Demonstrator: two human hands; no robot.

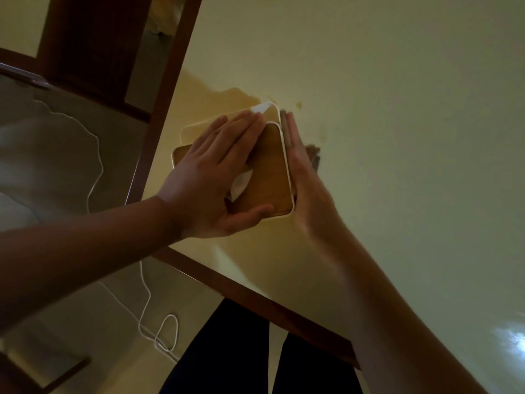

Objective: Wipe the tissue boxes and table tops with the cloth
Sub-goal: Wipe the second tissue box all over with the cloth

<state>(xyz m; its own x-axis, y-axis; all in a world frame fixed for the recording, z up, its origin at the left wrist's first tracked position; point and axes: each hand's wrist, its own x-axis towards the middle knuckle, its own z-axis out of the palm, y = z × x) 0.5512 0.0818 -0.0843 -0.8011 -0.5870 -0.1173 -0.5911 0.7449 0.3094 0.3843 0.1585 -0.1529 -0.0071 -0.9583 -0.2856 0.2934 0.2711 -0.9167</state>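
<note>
Tissue box: a square tissue box (272, 169) with a wooden brown lid and a white rim sat on the table (397, 109), near the table's left edge and close to its near corner, turned so that its corners pointed diagonally.
Tissue: a white tissue (240, 184) poked out of the slot in the lid, partly covered by the left palm.
Left hand: the left hand (216, 177) lay flat on top of the box, fingers straight and together and reaching toward the far corner, thumb stretched along the near edge of the lid.
Right hand: the right hand (305, 177) stood on edge against the box's right side, fingers straight and pressed together, touching the white rim.
Cloth: a dark, blurred bit of cloth (314, 156) showed just beyond the right hand's fingers, seemingly pressed between that hand and the box side; how it was held could not be made out.
Table: yellowish glossy top with a dark wooden border (159, 132), and a bright glare patch at the lower right.
Floor: a thin white cord (145, 308) looped over the floor to the left of the table.
Person: dark trouser legs (227, 351) stood at the table's near edge.
</note>
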